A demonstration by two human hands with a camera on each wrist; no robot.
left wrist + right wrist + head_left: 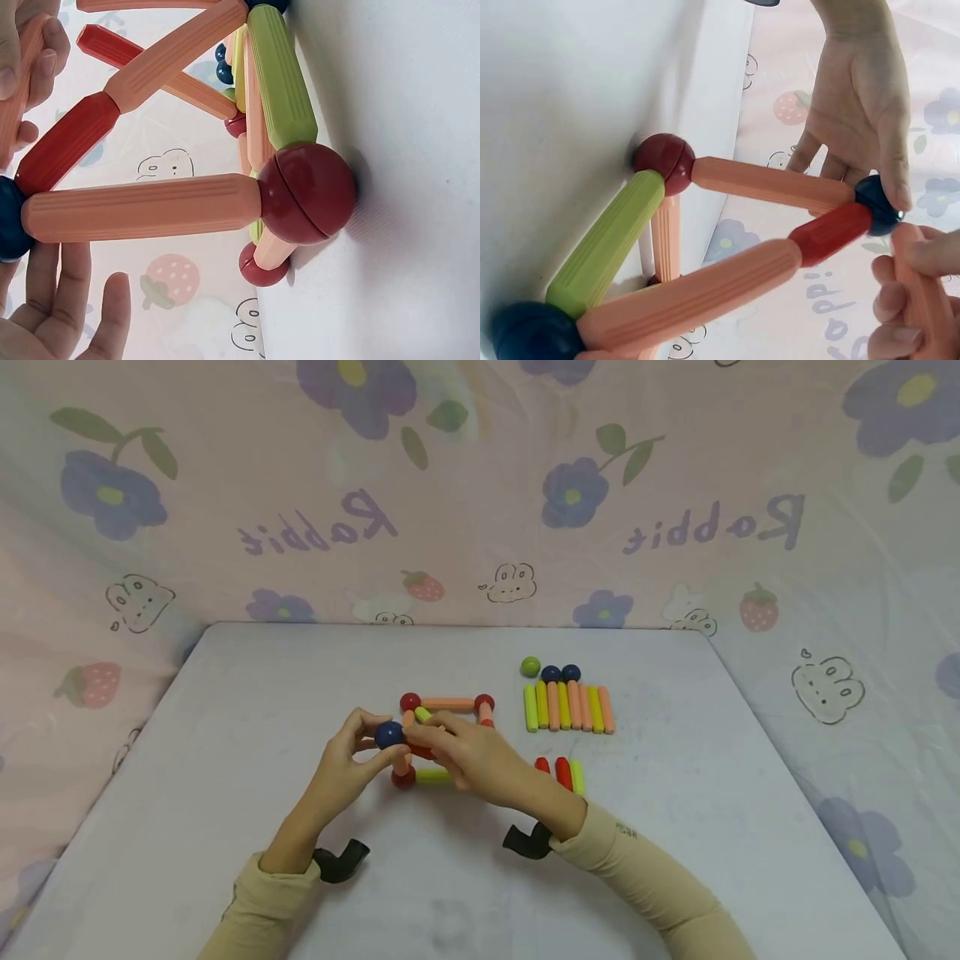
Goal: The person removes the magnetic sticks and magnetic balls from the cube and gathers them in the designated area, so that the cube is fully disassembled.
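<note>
A frame of peach and green sticks stands on the table, with a red ball at a near corner. From it a peach stick rises to a dark blue ball, which my left hand holds between thumb and fingers. A short red stick joined to a peach stick slopes from that ball down to another blue ball at table level. My right hand grips a loose peach stick, its end right at the held ball; whether they touch I cannot tell.
Right of the frame lies a row of yellow, peach and green sticks, with a green ball and two blue balls behind. Nearer, red sticks and a yellow-green stick lie beside my right forearm. A printed curtain hangs behind.
</note>
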